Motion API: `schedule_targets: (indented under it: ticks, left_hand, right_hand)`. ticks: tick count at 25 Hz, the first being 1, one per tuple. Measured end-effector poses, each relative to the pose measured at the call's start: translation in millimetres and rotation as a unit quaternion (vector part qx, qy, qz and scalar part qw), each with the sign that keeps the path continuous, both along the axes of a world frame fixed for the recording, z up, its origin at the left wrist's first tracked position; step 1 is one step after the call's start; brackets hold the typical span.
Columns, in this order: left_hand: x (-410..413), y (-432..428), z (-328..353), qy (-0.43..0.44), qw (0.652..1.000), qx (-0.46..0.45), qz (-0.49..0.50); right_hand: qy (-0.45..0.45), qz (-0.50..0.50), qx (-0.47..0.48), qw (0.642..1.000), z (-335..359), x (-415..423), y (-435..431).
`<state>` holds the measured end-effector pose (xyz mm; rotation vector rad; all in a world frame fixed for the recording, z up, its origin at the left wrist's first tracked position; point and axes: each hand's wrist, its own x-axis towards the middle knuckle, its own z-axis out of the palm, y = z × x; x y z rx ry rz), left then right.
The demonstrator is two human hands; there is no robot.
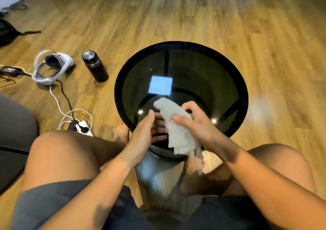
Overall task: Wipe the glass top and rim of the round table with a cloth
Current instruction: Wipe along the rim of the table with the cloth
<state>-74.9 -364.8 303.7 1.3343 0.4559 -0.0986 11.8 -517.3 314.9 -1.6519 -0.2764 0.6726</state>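
Stretching across the room, a floor (176, 18) of warm wooden planks carries a white plastic headset (53, 67) with trailing cables (58, 102), a white power strip (85, 126) and a black cylindrical bottle (94, 65) capped in brushed metal. Right of these stands the round counter (244, 95), smoked glass (194, 67) ringed by a glossy black rim (118, 92). Over its near part the left hand (142, 132) lies opened, fingers fairly straight against a fluffy white cloth (176, 127). The right hand (199, 124) grips that cloth, thumb over it and fingers curled round.
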Motion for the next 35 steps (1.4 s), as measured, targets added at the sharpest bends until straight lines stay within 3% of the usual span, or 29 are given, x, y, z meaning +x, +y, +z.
schedule_targets:
  ticks: [3,5,8,11,15,17,18,20,22,23,25,27,35]
  left_hand:
    - [-6,-16,4,0.014,0.999,0.013,-0.026]
    - [-10,-24,6,0.036,0.995,0.088,0.001]
    - [-14,-24,13,0.030,0.977,0.203,0.059]
    - [-17,-10,25,0.012,0.973,0.222,0.063]
    - [-10,28,48,-0.098,0.963,0.196,0.158]
    - [6,49,53,-0.086,0.942,0.267,0.182]
    - [13,58,47,-0.040,0.915,0.365,0.170]
    - [17,65,19,0.055,0.798,0.600,0.025]
    - [12,60,-17,0.096,0.697,0.689,-0.174]
    - [7,58,-33,0.107,0.681,0.687,-0.230]
    - [9,61,-52,0.109,0.685,0.676,-0.248]
    - [29,76,-59,0.093,0.693,0.674,-0.237]
    - [177,172,-69,0.062,0.705,0.676,-0.207]
  right_hand:
    - [0.243,-0.066,0.184,0.950,-3,-13,-11]
    - [0.267,-0.063,0.154,0.949,3,-21,-13]
    - [0.179,-0.052,0.022,0.982,18,-27,-13]
    - [0.052,-0.019,-0.050,0.997,19,-29,-11]
    - [-0.035,-0.091,-0.017,0.995,36,-6,14]
    - [-0.080,-0.075,-0.061,0.992,36,13,36]
    - [-0.133,-0.052,-0.144,0.979,28,22,46]
    - [-0.292,0.049,-0.325,0.898,0,24,59]
    - [-0.413,0.171,-0.392,0.804,-31,14,66]
    - [-0.453,0.209,-0.406,0.766,-46,11,68]
    - [-0.489,0.231,-0.435,0.720,-68,10,73]
    - [-0.492,0.241,-0.461,0.698,-78,26,87]
    - [-0.424,0.235,-0.464,0.741,-57,180,207]
